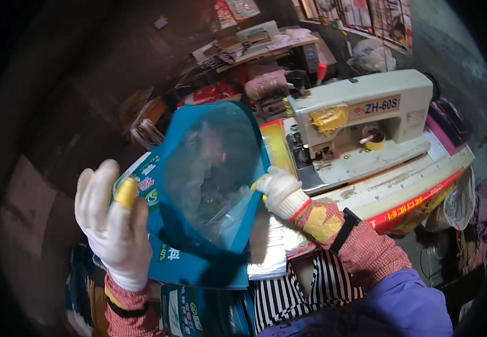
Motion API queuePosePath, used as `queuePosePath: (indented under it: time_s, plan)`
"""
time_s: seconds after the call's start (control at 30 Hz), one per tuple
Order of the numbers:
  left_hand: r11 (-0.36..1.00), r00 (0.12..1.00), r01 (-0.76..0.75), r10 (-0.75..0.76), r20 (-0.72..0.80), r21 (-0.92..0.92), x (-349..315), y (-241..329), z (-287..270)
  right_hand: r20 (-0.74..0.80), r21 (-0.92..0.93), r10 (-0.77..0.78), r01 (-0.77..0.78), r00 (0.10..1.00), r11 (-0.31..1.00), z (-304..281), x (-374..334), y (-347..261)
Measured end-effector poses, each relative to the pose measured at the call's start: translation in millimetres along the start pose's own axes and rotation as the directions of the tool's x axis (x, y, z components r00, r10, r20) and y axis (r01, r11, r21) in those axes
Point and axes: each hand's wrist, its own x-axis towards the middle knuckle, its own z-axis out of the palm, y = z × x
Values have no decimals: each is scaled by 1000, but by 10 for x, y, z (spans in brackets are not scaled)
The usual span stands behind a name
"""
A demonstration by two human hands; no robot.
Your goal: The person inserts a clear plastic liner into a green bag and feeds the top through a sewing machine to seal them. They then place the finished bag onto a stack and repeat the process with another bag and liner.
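Note:
A teal printed bag (195, 261) lies in front of me with its mouth gaping, and a clear plastic liner (209, 174) shows inside. My right hand (281, 192), in a white knit glove, pinches the bag's right rim. At the bag's left side my left hand (114, 224) is raised, gloved in white with yellow tape round one finger. Its fingers are stretched out and hold nothing. Whether it touches the bag's side I cannot tell.
A white sewing machine (367, 112) stands on its table (389, 194) to the right, with a small yellow tape roll (373, 140) on its bed. Folded teal bags (198, 309) lie below. Farther back is another sewing table (271, 50). A plastic bag (454, 202) hangs at the right.

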Motion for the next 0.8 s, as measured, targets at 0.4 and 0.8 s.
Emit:
queuePosePath:
  time_s: [0.4,0.8]
  plan:
    - [947,926,115,6,376,-299,-1247,-521,807,-121,947,713,-134,691,291,-736,-674,-193]
    - [946,851,51,-209,482,320,-868,-1294,779,-15,932,623,-214,782,291,-548,-637,-203]
